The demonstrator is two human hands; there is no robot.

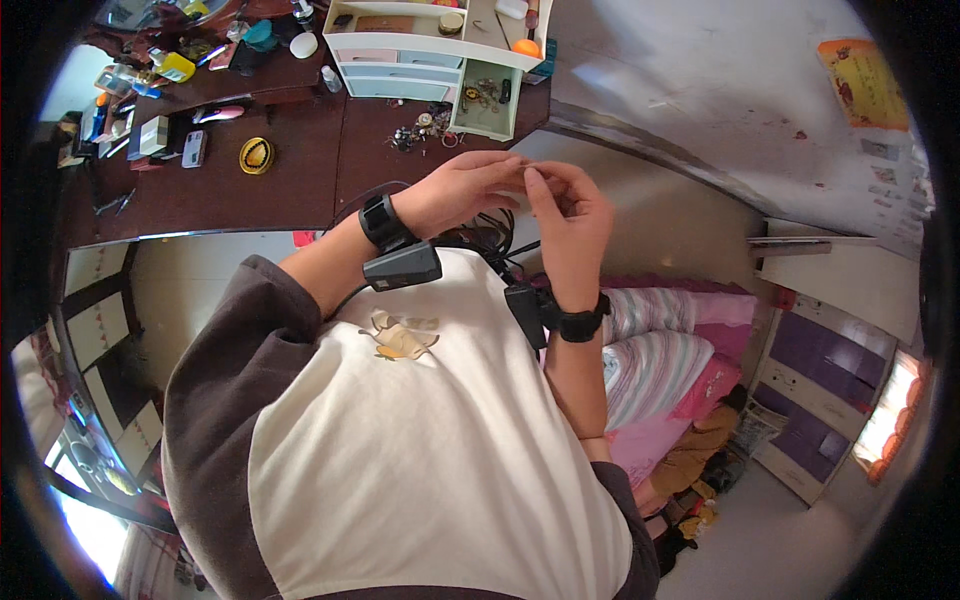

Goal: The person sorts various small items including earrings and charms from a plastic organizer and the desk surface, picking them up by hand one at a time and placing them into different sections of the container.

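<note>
Left hand (458, 190) and right hand (580, 212) meet, fingertips pinched together; I can't tell what's between! Just beyond, small jewellery (428, 129) sits clustered on the dark tabletop (310, 180), right beside that open drawer (490, 123).

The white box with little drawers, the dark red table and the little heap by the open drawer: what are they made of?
The white box looks like smooth plastic: its walls are thin and even. The dark red table may be varnished or laminated wood, by its smooth, even colour. The little heap seems partly metal, from silvery glints; the pieces are too small to be sure.
</note>
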